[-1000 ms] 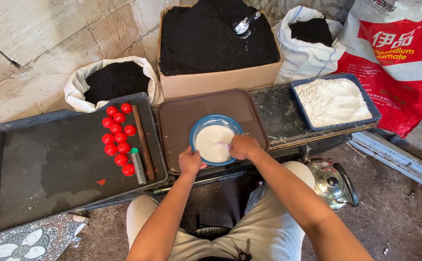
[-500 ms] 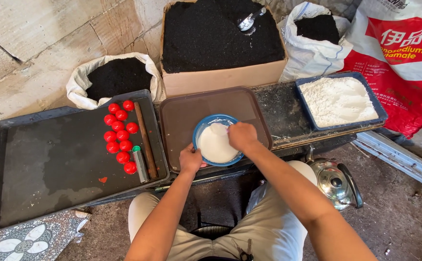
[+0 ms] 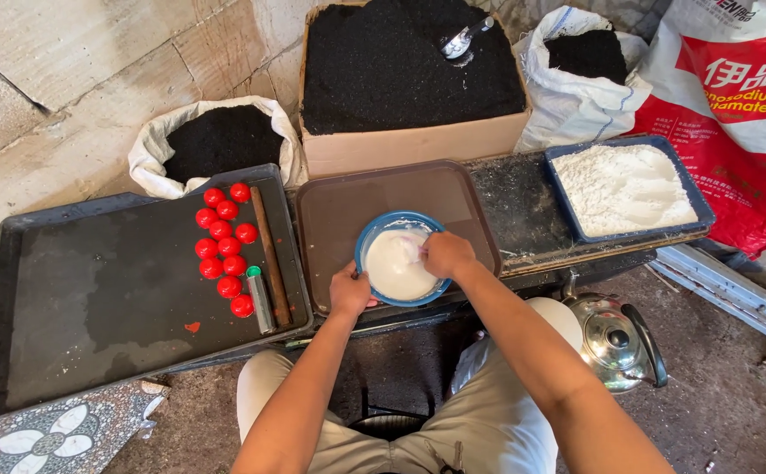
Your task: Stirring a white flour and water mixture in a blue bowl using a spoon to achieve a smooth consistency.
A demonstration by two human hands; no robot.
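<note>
A blue bowl (image 3: 374, 237) of white paste sits on a brown tray (image 3: 357, 197) in front of me. My left hand (image 3: 350, 290) grips the bowl's near left rim. My right hand (image 3: 446, 254) is closed over the bowl's right side, with its fingers down at the paste; whether it holds a tool is hidden. Several red balls (image 3: 222, 250) lie in two rows on a large black tray (image 3: 93, 290) to the left, beside a brown stick (image 3: 270, 254) and a small grey tube with a green cap (image 3: 258, 298).
A blue tray of white powder (image 3: 624, 186) stands at the right. Behind are a cardboard box of black powder (image 3: 405, 70) with a metal scoop (image 3: 460, 39), two white sacks of black powder (image 3: 216, 140), and a red-and-white bag (image 3: 743, 105). A metal kettle (image 3: 613, 338) stands on the floor.
My right hand has shifted slightly within the bowl, over the paste. My left hand stays on the rim. The view has drifted a little.
</note>
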